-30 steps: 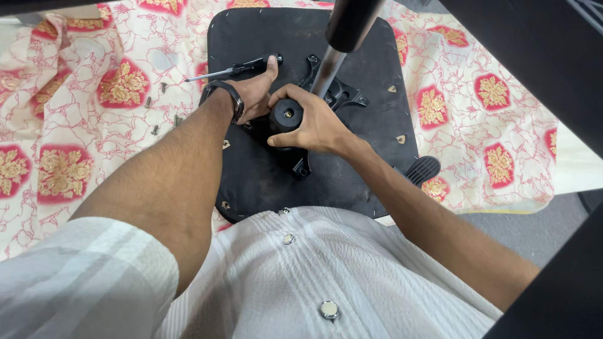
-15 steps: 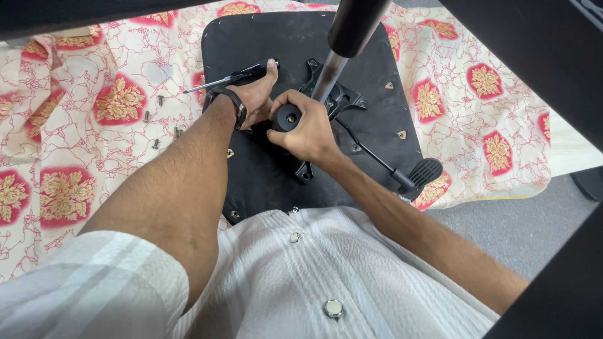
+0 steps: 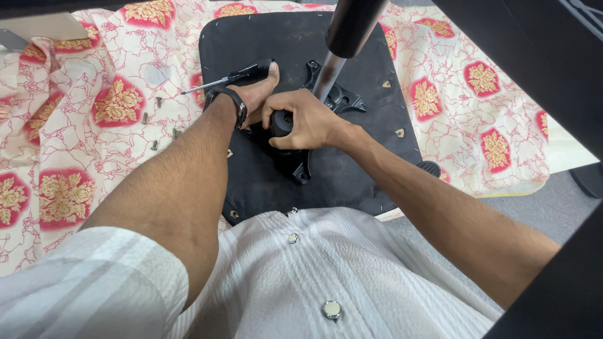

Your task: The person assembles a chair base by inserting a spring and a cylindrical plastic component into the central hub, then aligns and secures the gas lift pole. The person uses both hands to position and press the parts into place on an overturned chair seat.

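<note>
On one black seat base (image 3: pixel 352 157), two hands grip: left hand (image 3: pixel 257 97), right hand (image 3: pixel 304 119).

The black knob (image 3: pixel 281 122) is mostly covered by the right hand (image 3: pixel 304 119) — only its lower left side shows. The left hand (image 3: pixel 254 97) is half hidden behind that hand. The gas cylinder (image 3: pixel 342 37) is cut off by the top edge — the small screws (image 3: pixel 151 119) are too tiny to be told apart.

Cream cloth (image 3: pixel 75 157) with red-and-gold floral patches spread under my work; grey floor (image 3: pixel 553 201) shows at right edge.
</note>
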